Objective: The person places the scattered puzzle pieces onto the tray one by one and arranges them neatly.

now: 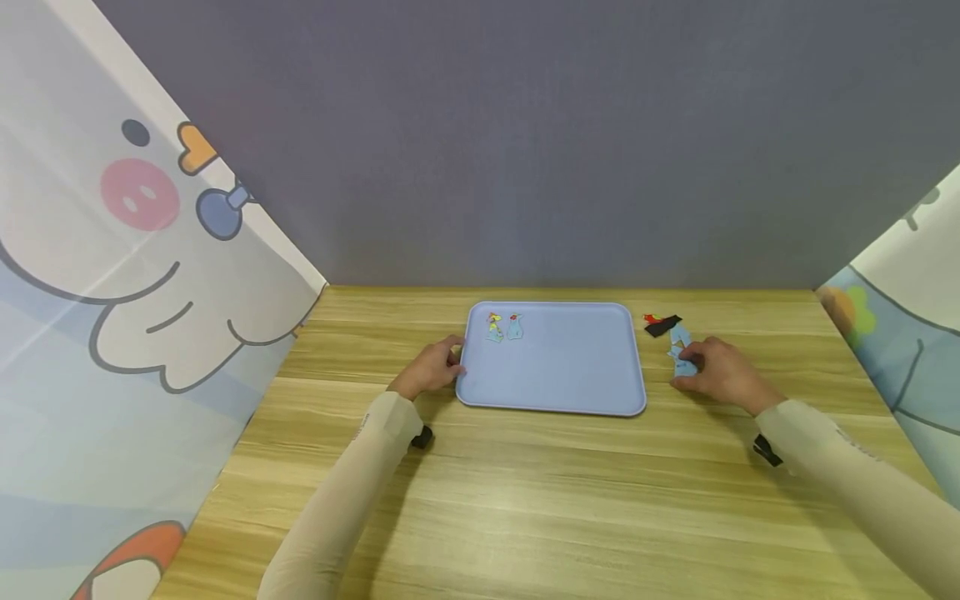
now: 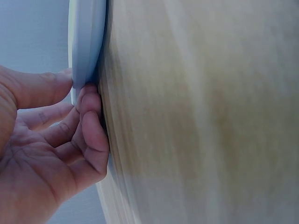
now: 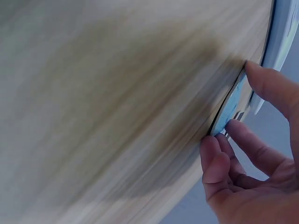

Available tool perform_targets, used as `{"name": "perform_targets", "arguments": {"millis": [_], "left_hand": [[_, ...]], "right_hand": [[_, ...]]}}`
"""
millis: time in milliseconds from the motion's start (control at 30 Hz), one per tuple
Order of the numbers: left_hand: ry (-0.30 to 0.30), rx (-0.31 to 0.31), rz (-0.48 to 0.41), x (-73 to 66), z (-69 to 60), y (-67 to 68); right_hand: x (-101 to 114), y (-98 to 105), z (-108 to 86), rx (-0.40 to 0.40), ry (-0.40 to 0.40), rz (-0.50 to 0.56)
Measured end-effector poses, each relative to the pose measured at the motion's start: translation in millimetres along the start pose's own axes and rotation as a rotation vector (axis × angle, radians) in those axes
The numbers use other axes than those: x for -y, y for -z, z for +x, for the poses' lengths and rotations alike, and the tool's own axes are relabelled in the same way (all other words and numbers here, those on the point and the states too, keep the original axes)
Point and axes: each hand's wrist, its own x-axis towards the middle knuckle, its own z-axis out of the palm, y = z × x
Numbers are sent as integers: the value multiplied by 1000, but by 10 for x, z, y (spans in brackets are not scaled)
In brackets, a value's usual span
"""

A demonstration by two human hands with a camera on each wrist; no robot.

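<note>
My left hand (image 1: 431,369) holds the left edge of a pale blue tray (image 1: 555,367); in the left wrist view, the thumb lies on the rim (image 2: 88,42) and curled fingers are beneath it. Right of the tray, my right hand (image 1: 722,371) pinches a flat light blue piece (image 1: 683,367) at the table surface. In the right wrist view thumb and fingers are at the edges of that piece (image 3: 228,108). More pieces lie just beyond these fingers: a light blue one (image 1: 680,335), a black one (image 1: 663,326) and a red and yellow one (image 1: 651,318).
Two small cut pieces lie in the tray's upper left, one multicoloured (image 1: 494,327) and one light blue with red (image 1: 514,327). A grey wall (image 1: 555,150) rises behind the wooden table (image 1: 540,500). Printed cartoon sheets (image 1: 150,333) stand at both sides.
</note>
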Motion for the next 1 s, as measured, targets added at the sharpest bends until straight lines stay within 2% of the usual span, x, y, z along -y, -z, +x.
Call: {"name": "perform_targets", "arguments": {"millis": [267, 767, 1000], "left_hand": [[18, 5, -4, -9, 2, 4], [-16, -6, -8, -2, -9, -8], [-10, -10, -14, -10, -15, 1]], "right_hand": [[2, -49, 8, -35, 4, -8], [46, -78, -9, -132, -57, 10], [98, -29, 22, -200, -16, 29]]}}
